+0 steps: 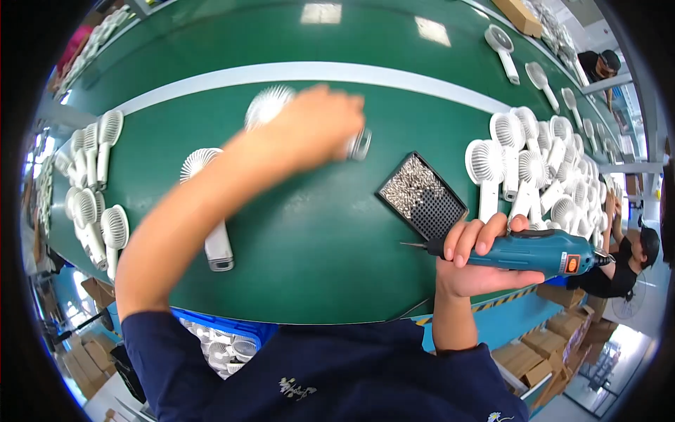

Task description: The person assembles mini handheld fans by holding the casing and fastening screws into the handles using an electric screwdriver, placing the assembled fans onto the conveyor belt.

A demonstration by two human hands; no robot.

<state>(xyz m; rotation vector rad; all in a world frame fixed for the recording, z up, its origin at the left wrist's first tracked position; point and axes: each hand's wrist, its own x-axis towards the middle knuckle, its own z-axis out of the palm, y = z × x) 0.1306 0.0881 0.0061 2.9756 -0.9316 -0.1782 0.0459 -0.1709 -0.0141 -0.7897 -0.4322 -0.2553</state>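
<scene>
My right hand (485, 257) is wrapped round a teal electric screwdriver (524, 252), its thin bit pointing left above the green tabletop. Blurred by motion, my left hand (320, 123) reaches across the far middle of the table, over a white handheld fan (267, 105). That fan's round grille shows to the left of the hand, and its handle end shows to the right. Whether those fingers grip it is hidden. A second handheld fan (219, 246) lies partly under my left forearm. Between my hands sits a black perforated tray (437, 216) with many small silvery screws.
Many white handheld fans (485, 162) crowd the table's right side, and several more fans (110, 137) line the left. A white strip (309, 72) crosses behind. Below the front edge is a blue bin (264, 332) of fan parts. Other people are at the far right.
</scene>
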